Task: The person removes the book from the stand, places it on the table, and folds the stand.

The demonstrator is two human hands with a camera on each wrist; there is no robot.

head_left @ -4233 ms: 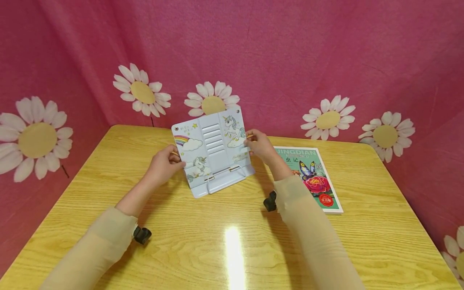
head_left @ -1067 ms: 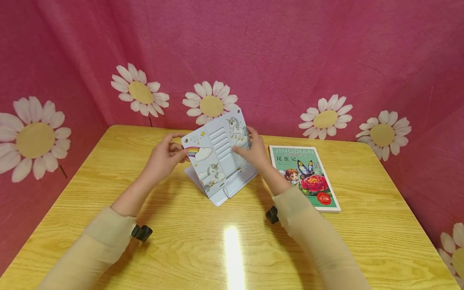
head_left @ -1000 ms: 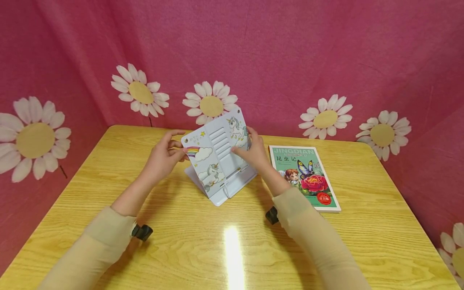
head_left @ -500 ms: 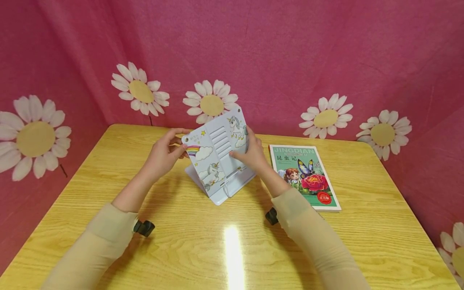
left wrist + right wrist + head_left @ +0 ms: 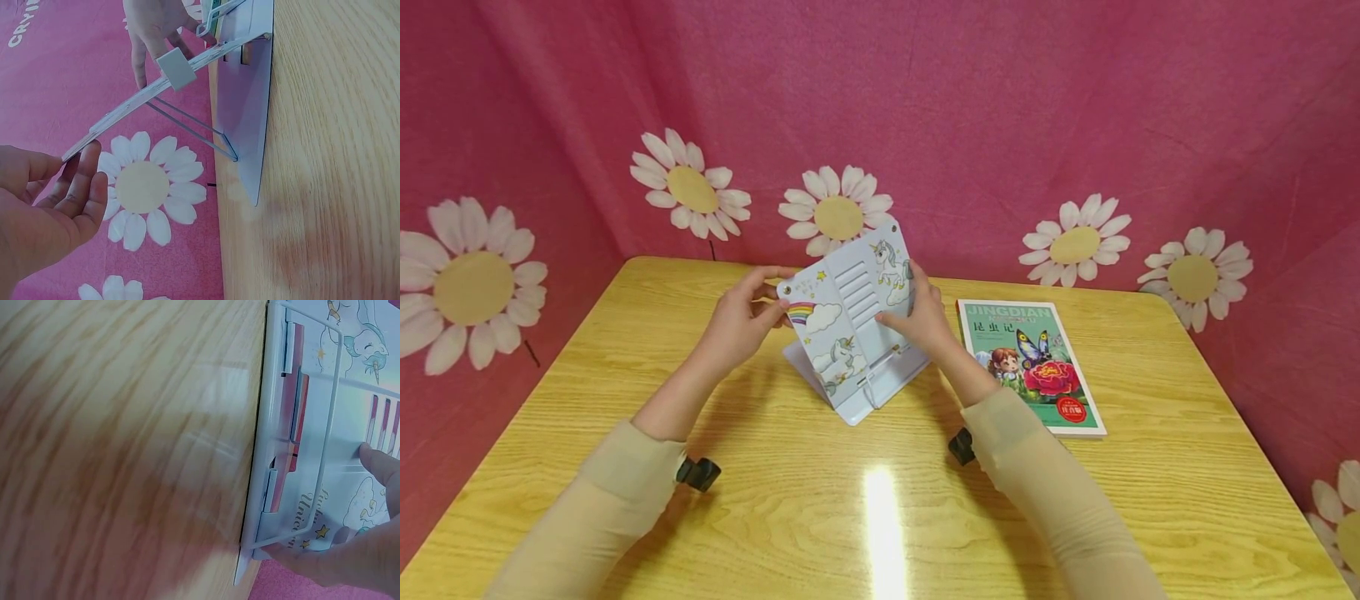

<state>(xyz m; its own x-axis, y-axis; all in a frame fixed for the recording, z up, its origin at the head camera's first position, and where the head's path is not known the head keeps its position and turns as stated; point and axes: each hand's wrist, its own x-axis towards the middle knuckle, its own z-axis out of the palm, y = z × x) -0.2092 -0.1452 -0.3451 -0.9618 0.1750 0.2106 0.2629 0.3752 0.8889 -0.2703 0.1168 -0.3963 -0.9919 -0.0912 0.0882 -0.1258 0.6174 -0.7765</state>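
Observation:
A white book stand (image 5: pixel 871 332) with unicorns, clouds and a rainbow stands on the table, its slotted panel tilted back over a base plate (image 5: pixel 249 134). My left hand (image 5: pixel 735 321) pinches the panel's upper left corner between thumb and fingers. At the right edge, my right hand (image 5: pixel 927 315) grips the panel, thumb on the front beside the slots and other fingers largely hidden behind. Between panel and base, a wire prop (image 5: pixel 194 128) shows in the left wrist view. A wire page holder (image 5: pixel 331 419) crosses the panel's lower front in the right wrist view.
A children's book (image 5: pixel 1033 367) with a butterfly and a red flower on its green cover lies right of the stand, partly behind my right forearm. The wooden table (image 5: pixel 790 508) meets a pink daisy-print cloth (image 5: pixel 955 125) at the back and sides.
Since the oldest frame, the stand has turned and its base has come away from the panel. My left hand moved to the upper corner, my right thumb onto the front. Lately little moves.

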